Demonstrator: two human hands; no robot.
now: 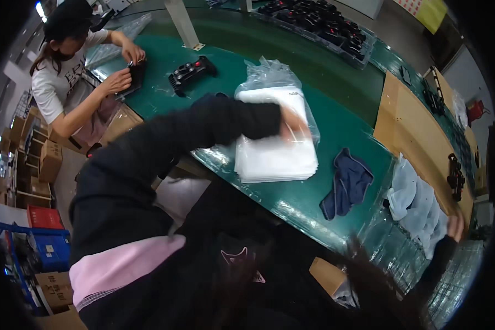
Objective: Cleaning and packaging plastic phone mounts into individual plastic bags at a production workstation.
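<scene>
White stack (278, 162): on the green surface (341, 132), beneath the left fingers.
Left hand (295, 125): blurred over the stack's right half; cannot tell whether fingers are together, apart or touching.
Right hand (455, 226): beside the pale blue bundle (415, 203), fingers unclear.
Dark blue cloth (347, 181): right of the stack, apart.
Black controller (192, 75): farther left.

A wide fisheye on the wearer's head looks down over the nearby green table (346, 124).
</scene>
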